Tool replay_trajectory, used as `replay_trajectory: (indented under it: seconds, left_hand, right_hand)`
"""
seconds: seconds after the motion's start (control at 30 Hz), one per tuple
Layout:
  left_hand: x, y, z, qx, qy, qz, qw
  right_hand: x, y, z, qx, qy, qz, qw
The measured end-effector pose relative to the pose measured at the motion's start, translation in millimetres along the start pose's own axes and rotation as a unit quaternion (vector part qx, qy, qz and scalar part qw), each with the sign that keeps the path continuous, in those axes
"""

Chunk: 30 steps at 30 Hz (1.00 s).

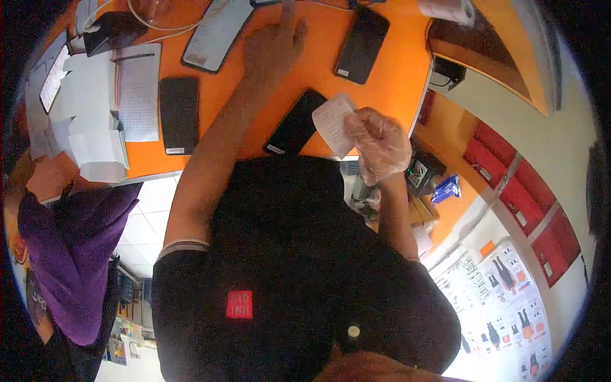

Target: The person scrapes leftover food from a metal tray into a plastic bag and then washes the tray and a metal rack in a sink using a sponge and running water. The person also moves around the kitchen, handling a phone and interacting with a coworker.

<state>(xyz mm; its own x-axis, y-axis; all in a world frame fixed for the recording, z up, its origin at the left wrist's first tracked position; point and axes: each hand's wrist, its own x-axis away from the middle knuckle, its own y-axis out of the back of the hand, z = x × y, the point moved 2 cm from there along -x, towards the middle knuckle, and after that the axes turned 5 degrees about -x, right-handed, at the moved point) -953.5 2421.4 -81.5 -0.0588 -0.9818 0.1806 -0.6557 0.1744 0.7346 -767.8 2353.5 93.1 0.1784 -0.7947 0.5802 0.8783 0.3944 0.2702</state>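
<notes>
My left hand (274, 45) reaches over the orange tabletop (224, 110), blurred, between two smartphones; whether it holds anything is unclear. My right hand (379, 143), in a clear plastic glove, pinches a small white printed paper (334, 125) by its edge. Under that paper's left side lies a black smartphone (296, 123) bearing a small label. Another black phone (363, 45) is at the upper right, and a dark one (179, 114) lies left of my left forearm. A phone with a pale face (218, 36) rests at the top.
Papers and an opened white envelope or folder (95, 138) cover the table's left part, beside a printed sheet (138, 95) and a white cable (167, 33). A paper roll (446, 9) stands at the top right. A person in purple cloth (76, 267) is close by at the left.
</notes>
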Motion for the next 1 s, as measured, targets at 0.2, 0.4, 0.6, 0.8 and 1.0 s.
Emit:
replay_trajectory:
  seconds: [0.2,0.4,0.6,0.8,1.0]
  left_hand:
    - [-24,-20,29,0.022,0.045,-0.002,0.999]
    - [10,48,-26,-0.084,0.036,-0.162,0.983]
    - [55,49,-32,0.276,-0.027,-0.041,0.960]
    - [171,92,-108,0.424,-0.039,0.086,0.901]
    - [217,74,-122,0.364,0.011,-0.089,0.927]
  right_hand:
    - [-12,7,0,0.008,0.032,-0.037,0.999]
    - [0,19,4,0.080,0.013,-0.061,0.995]
    - [28,25,19,0.121,0.100,-0.086,0.984]
    - [50,6,1,-0.075,0.134,-0.012,0.988]
    - [61,-7,-7,-0.004,0.224,0.090,0.970]
